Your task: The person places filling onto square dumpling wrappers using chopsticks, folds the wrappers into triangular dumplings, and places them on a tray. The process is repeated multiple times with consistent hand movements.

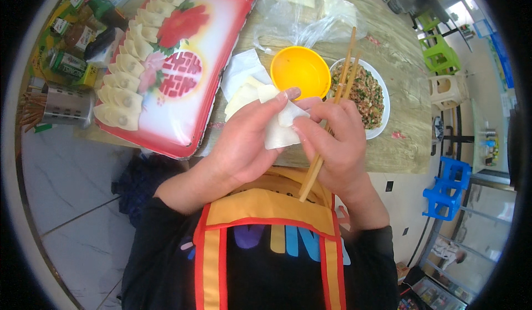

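A thin dough wrapper (280, 133), partly folded, lies between my hands. My left hand (253, 133) holds it with the thumb on top. My right hand (338, 139) pinches the fold and keeps a pair of wooden chopsticks (314, 175) in its grip. Just beyond are a yellow bowl (300, 71) and a white plate (384, 102) of minced filling with chopped greens (368, 96). More flat wrappers (241, 98) rest on white paper (245, 71), partly behind my left hand. Whether filling is inside the held wrapper is hidden.
A red-rimmed tray (197, 123) on the left bears rows of folded dumplings (124, 83). A clear plastic bag (305, 10) with wrapper stacks lies at the back. Seasoning bottles (99, 8) and a metal chopstick holder (68, 106) stand far left. Blue stools (447, 189) are on the floor at right.
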Action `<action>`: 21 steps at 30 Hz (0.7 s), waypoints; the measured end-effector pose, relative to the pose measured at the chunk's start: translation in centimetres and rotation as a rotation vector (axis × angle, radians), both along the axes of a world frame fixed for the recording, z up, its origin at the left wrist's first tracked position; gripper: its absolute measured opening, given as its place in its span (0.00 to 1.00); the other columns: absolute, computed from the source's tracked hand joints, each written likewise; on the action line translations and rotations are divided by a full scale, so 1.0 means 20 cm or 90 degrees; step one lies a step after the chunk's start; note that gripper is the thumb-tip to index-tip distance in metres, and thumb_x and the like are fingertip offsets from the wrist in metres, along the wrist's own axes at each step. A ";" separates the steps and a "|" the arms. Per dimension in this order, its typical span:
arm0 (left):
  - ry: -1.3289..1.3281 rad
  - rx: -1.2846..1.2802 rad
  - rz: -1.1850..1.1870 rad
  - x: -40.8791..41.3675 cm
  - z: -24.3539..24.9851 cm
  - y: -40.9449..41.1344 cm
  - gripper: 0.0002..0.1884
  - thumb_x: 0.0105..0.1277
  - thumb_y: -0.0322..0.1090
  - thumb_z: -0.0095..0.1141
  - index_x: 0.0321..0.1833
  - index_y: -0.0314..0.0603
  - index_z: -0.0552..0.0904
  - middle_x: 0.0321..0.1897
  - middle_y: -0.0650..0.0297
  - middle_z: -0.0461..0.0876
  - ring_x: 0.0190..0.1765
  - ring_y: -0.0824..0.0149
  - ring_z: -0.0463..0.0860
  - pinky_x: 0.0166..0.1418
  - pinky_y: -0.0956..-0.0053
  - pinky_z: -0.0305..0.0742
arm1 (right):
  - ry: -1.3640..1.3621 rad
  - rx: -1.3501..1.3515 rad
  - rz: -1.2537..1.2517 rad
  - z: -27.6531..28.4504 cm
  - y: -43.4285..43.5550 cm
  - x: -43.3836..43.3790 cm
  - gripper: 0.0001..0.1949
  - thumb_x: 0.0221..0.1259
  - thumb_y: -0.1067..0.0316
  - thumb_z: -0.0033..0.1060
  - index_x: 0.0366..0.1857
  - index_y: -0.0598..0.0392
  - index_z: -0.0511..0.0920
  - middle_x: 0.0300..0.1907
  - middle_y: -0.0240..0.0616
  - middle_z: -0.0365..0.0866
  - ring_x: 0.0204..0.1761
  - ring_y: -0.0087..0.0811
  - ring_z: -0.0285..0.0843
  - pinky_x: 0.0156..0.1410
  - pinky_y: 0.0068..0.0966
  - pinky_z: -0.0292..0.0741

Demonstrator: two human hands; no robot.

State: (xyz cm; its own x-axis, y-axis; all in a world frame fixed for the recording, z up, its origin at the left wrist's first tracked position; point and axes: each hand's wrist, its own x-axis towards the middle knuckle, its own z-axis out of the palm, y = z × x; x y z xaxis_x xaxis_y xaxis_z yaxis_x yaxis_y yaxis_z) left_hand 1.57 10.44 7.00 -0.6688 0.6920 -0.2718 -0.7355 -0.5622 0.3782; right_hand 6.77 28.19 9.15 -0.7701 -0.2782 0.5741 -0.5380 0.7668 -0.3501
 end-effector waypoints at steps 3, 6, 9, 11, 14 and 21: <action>0.020 -0.012 -0.003 0.00 0.02 0.01 0.17 0.84 0.34 0.51 0.70 0.37 0.76 0.63 0.58 0.83 0.65 0.63 0.83 0.70 0.66 0.78 | -0.009 0.002 0.001 0.00 0.01 0.01 0.15 0.47 0.78 0.76 0.42 0.55 0.86 0.46 0.37 0.83 0.41 0.41 0.77 0.44 0.36 0.75; 0.038 -0.025 0.016 0.01 0.01 0.03 0.17 0.83 0.33 0.52 0.70 0.37 0.76 0.63 0.58 0.83 0.64 0.63 0.84 0.70 0.65 0.78 | -0.006 -0.001 0.006 0.00 0.02 0.02 0.15 0.48 0.78 0.76 0.42 0.55 0.86 0.46 0.37 0.83 0.41 0.42 0.77 0.44 0.36 0.75; 0.037 -0.041 0.006 0.01 0.01 0.03 0.17 0.83 0.33 0.51 0.71 0.38 0.76 0.63 0.58 0.83 0.65 0.62 0.84 0.70 0.65 0.79 | 0.035 -0.017 -0.006 0.01 0.05 0.00 0.14 0.52 0.75 0.74 0.43 0.56 0.86 0.44 0.38 0.81 0.42 0.42 0.76 0.44 0.36 0.75; 0.031 -0.042 -0.002 0.01 0.05 0.04 0.17 0.83 0.33 0.51 0.71 0.38 0.76 0.63 0.58 0.83 0.66 0.62 0.84 0.70 0.64 0.79 | 0.040 -0.022 -0.015 0.02 0.08 -0.02 0.14 0.54 0.74 0.74 0.46 0.55 0.86 0.43 0.39 0.79 0.42 0.43 0.76 0.44 0.37 0.75; 0.013 -0.052 -0.015 0.03 0.06 0.03 0.17 0.84 0.33 0.50 0.71 0.37 0.75 0.64 0.58 0.83 0.66 0.61 0.84 0.71 0.62 0.79 | -0.004 -0.014 -0.022 0.04 0.11 -0.02 0.17 0.55 0.73 0.75 0.51 0.55 0.87 0.42 0.39 0.78 0.42 0.44 0.76 0.45 0.37 0.74; 0.040 -0.016 -0.073 -0.02 0.05 0.01 0.19 0.84 0.33 0.49 0.73 0.34 0.74 0.65 0.56 0.82 0.67 0.58 0.83 0.73 0.61 0.78 | -0.032 -0.026 -0.034 0.06 0.17 0.03 0.18 0.56 0.72 0.75 0.53 0.54 0.86 0.41 0.40 0.79 0.44 0.45 0.76 0.49 0.38 0.74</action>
